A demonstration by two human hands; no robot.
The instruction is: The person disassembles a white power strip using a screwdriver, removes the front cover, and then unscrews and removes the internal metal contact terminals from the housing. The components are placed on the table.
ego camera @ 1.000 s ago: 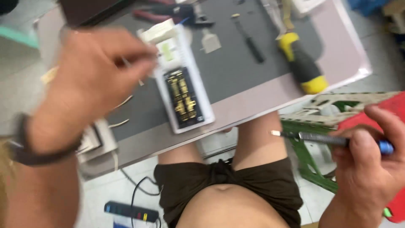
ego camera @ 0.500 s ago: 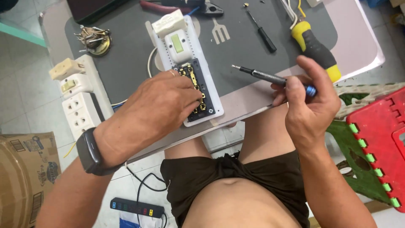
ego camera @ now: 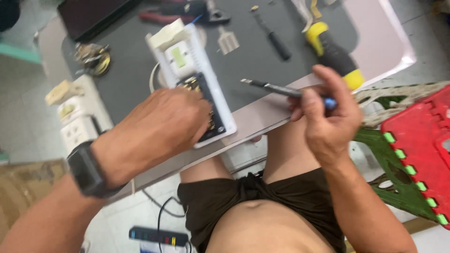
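Risk sat with the opened power strip, white casing and dark brass internals bared, lying at upper centre of the frame on the grey mat; the left hand covered its near end, fingers curled down on it, though whether they pinched a part or only pressed could not be told; the right hand, centre right, was clenched around a slim screwdriver, tip aimed left and clear of the strip; the near end of the strip lay close to the table edge, so a slack press might have let it skid off; the blade might have slipped into the fingers.
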